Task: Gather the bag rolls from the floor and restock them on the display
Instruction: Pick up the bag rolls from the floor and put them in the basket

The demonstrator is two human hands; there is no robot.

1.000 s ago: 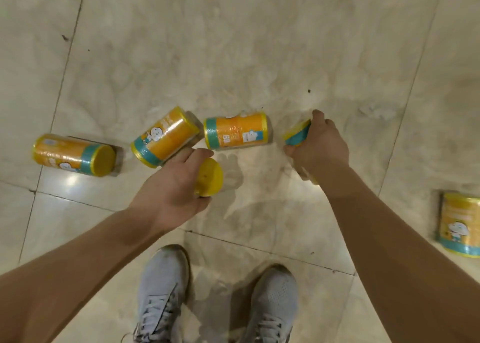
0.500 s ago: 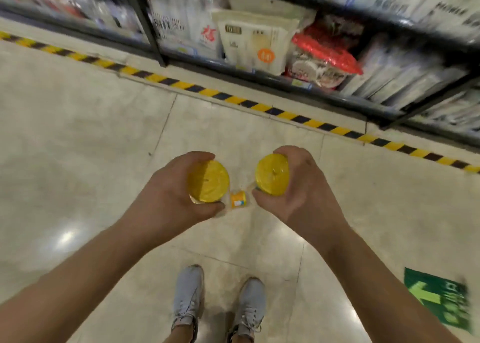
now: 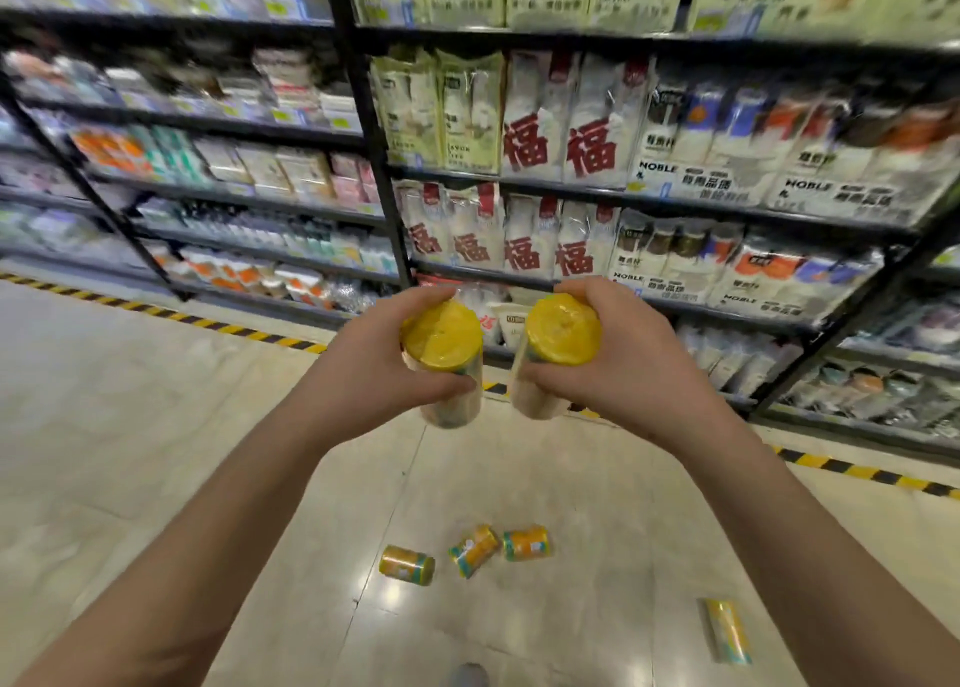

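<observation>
Both hands had risen since half a second before, so their rolls now stood against the lower shelves instead of the floor tiles. At left, the left hand [image 3: 374,369] was wrapped round the left-hand bag roll [image 3: 441,340], fingers curled over its far side and thumb across the near side, yellow end cap facing the camera. Just beside it, apart by a narrow gap, the right-hand bag roll [image 3: 563,328] sat gripped the same way in the right hand [image 3: 634,369]. Behind them ran the black shelving [image 3: 384,177] stacked with packaged goods, and a yellow-and-black striped tape [image 3: 228,327] lined the floor [image 3: 156,426] at its foot. Four rolls lay on their sides on the floor, well short of that tape: the leftmost floor roll [image 3: 407,565], the middle floor roll [image 3: 474,550] just beside the third floor roll [image 3: 526,543], and the far-right floor roll [image 3: 727,631] well apart from them.
</observation>
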